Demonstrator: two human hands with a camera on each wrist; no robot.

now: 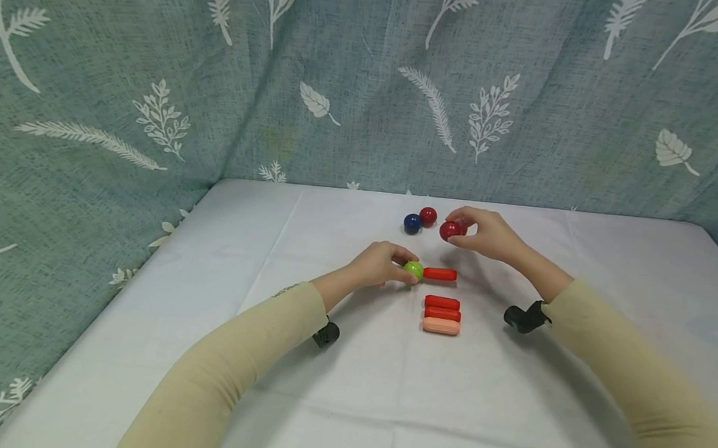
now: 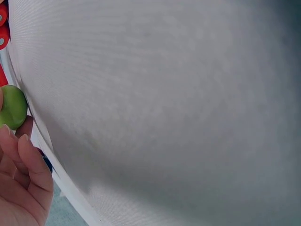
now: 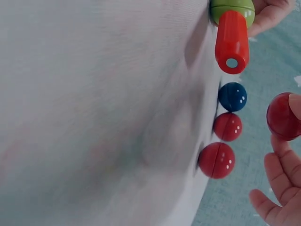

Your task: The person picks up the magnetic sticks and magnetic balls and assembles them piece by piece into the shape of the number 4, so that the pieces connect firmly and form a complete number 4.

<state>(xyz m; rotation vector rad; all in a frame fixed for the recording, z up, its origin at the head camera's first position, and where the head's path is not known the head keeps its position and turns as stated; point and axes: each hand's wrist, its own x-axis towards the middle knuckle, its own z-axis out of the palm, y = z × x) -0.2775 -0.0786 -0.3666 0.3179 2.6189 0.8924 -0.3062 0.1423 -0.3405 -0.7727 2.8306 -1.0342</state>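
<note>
The left grip (image 1: 373, 264) pinches and partly hides a green ball (image 1: 414, 270); a red stick (image 1: 440, 274) abuts it, just right of this grip. The right grip (image 1: 489, 235) pinches a dark red ball (image 3: 281, 115), cut off at the edge of the right wrist view.

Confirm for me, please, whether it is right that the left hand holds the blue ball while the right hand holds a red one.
Not quite: the left hand holds the green ball, not the blue ball, as the head view shows; the right hand does hold a red ball.
</note>
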